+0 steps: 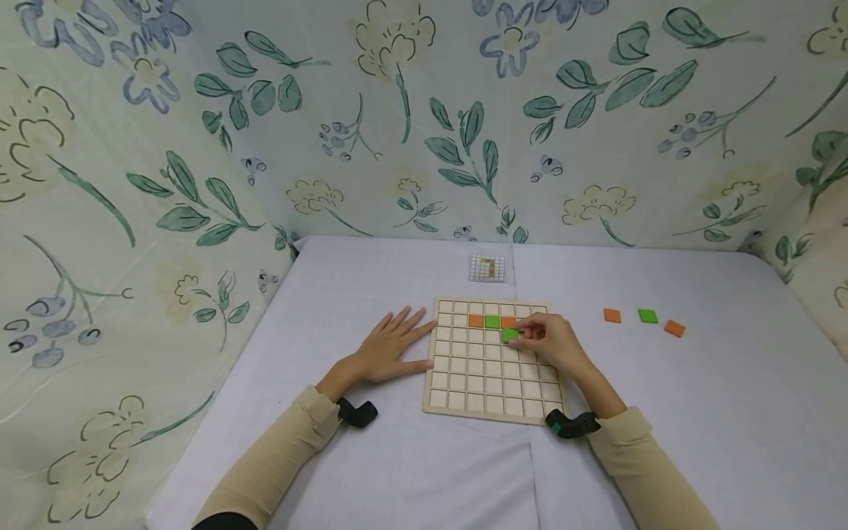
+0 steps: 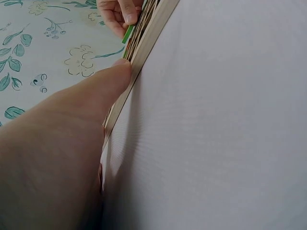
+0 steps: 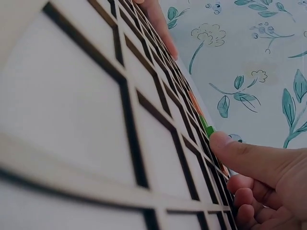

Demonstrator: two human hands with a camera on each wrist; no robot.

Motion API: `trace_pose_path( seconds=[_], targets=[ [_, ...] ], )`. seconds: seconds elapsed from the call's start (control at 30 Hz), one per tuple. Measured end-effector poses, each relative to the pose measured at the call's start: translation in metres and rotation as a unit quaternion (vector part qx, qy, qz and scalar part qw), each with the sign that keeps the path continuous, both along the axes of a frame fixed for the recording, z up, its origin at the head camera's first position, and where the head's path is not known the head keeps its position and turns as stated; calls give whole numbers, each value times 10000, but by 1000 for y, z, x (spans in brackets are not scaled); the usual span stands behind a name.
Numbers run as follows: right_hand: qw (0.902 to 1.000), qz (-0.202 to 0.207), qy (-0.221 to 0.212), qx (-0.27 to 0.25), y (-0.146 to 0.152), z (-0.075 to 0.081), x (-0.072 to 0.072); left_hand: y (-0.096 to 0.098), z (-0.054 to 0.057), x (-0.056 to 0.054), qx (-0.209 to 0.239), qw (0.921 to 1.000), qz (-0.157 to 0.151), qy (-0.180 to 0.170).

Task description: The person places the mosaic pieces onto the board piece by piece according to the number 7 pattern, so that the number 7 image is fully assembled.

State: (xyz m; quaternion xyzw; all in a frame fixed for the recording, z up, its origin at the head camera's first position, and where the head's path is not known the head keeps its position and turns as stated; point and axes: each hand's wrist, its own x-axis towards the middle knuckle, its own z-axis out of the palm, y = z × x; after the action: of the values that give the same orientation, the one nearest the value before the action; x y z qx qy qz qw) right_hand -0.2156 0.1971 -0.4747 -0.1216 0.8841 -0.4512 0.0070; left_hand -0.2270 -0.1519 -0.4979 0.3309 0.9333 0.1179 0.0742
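A pale wooden grid board (image 1: 457, 383) lies flat on the table. My left hand (image 1: 391, 347) has its fingers spread, with thumb and fingertips touching the board's left edge. Over the upper right part of the board, my right hand (image 1: 550, 340) pinches a green square tile (image 1: 510, 335) between thumb and fingers. In the left wrist view this tile (image 2: 127, 34) stands tilted against the board. An orange tile (image 1: 476, 321), a green tile (image 1: 492, 322) and another orange tile (image 1: 507, 322) sit side by side in the second row. Fingers partly cover the last one.
Right of the board lie an orange tile (image 1: 612, 316), a green tile (image 1: 648, 316) and another orange tile (image 1: 674, 328). Behind the board is a small grid card (image 1: 486, 268) with a coloured pattern. A white cloth (image 1: 371, 471) covers the table; floral fabric (image 1: 411, 162) hangs around it.
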Motion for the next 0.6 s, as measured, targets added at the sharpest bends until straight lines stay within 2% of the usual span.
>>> trace_pose_path(
  seconds=[0.27,0.6],
  targets=[
    [9999,38,104,-4,-1,-1,1,0,2,1,44,10000,8,-11],
    [10000,3,-25,56,-2,-3,0,0,1,1,7,10000,38,-4]
  ],
)
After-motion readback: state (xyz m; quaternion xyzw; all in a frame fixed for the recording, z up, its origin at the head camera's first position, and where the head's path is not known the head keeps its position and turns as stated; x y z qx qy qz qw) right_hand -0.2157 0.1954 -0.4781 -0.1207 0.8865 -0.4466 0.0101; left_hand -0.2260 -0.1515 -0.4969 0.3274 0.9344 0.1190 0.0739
